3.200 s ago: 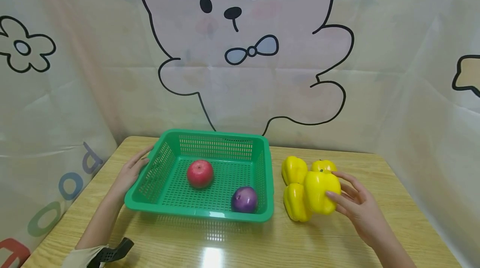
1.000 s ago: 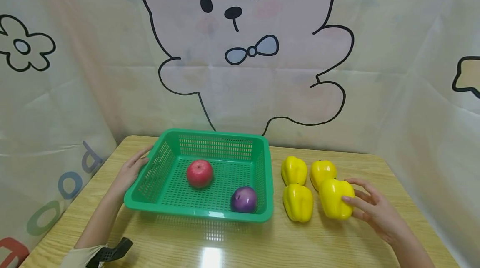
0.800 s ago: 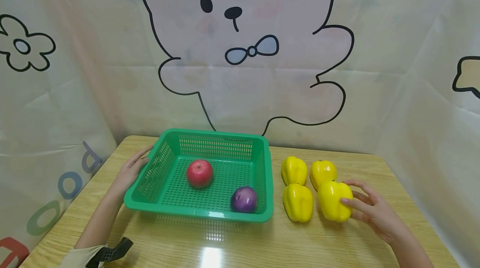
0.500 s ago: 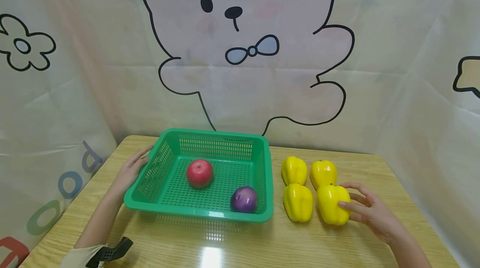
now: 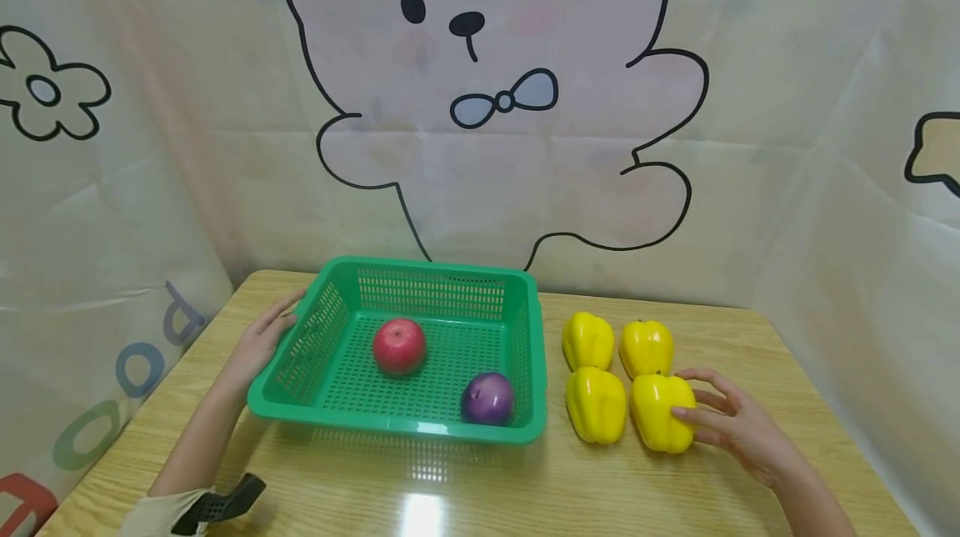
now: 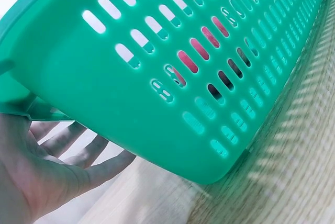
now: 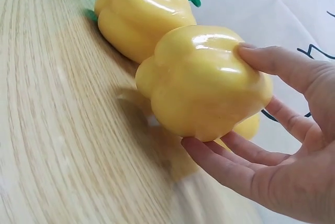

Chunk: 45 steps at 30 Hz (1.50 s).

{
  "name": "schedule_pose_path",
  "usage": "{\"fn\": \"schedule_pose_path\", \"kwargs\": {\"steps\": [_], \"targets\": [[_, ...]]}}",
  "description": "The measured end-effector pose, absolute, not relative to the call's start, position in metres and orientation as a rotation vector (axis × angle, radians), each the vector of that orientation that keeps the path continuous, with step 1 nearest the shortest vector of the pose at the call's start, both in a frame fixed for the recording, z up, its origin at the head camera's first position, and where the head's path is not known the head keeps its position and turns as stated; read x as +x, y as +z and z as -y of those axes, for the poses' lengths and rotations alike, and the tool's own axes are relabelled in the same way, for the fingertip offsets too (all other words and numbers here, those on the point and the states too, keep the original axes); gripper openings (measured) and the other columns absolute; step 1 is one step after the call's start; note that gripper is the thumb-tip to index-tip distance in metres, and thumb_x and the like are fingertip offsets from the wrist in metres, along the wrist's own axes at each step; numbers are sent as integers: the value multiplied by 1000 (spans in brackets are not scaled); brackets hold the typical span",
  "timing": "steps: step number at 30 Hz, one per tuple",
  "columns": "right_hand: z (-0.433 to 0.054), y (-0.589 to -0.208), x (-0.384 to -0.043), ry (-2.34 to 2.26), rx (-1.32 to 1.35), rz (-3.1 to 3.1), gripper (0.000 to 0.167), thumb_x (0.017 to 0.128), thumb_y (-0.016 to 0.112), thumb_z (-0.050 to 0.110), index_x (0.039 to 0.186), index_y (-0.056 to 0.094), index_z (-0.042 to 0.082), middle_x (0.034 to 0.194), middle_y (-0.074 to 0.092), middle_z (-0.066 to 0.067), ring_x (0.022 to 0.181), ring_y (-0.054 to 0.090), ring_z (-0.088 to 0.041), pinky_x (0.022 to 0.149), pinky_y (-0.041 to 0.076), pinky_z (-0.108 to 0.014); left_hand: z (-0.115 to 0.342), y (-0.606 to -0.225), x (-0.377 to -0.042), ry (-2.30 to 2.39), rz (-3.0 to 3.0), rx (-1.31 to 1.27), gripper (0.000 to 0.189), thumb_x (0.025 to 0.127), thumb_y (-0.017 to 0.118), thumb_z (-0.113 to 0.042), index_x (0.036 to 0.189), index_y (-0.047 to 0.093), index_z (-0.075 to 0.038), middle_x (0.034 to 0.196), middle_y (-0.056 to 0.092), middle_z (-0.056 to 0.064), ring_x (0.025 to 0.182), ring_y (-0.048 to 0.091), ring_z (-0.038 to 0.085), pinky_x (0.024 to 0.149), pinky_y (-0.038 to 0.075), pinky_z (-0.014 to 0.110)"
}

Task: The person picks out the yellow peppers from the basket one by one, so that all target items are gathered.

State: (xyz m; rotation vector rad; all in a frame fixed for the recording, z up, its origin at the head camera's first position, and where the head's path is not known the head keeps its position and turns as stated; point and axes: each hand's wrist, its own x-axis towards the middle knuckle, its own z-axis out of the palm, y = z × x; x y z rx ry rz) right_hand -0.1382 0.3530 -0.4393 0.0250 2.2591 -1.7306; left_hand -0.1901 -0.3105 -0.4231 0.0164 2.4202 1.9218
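Observation:
My right hand pinches a yellow bell pepper between thumb and fingers. In the right wrist view the thumb presses its upper side and the fingers support it from below. The held pepper stands low at the front right of a group of yellow bell peppers; whether it touches the table is unclear. My left hand rests at the left side of a green plastic basket. In the left wrist view its spread fingers reach beneath the rim against the end wall.
Inside the basket lie a red apple and a round purple fruit or vegetable. Two more yellow peppers sit at the back of the group. A wooden table carries everything, with a printed curtain behind it.
My right hand has brought the pepper from above the others to the front right of the group, then lower and slightly left. The left hand and the basket have stayed in place.

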Motion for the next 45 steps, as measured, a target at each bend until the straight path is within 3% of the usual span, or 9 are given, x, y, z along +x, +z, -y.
{"fn": "schedule_pose_path", "kwargs": {"steps": [9,18,26,45], "targets": [[-352,-443,-140,-1725,42,-2267,42,104,70,13,139,59,33,163,23,-37,110,59,5,92,62,-40,312,-425,-193,1935,-2398,-12,62,116,41,-38,170,24,-13,106,65,-13,82,67,7,69,60,29],[-350,-443,-142,-1709,61,-2270,43,104,70,15,142,58,33,163,25,-39,116,61,-3,95,61,-43,313,-425,-191,1912,-2426,18,64,115,41,-43,170,23,-14,113,63,-17,89,67,6,75,60,28],[-352,-445,-143,-1686,64,-2278,42,105,68,18,140,59,39,161,32,-37,110,62,3,95,61,-40,313,-425,-191,1907,-2436,18,64,116,40,-42,170,22,-13,116,64,-18,92,68,6,76,60,28],[-358,-449,-141,-1669,21,-2274,46,108,63,19,146,55,45,165,22,-38,109,59,8,95,61,-41,311,-426,-193,1937,-2389,-5,62,116,40,-39,170,23,-16,119,63,-19,96,68,6,80,60,29]]}}
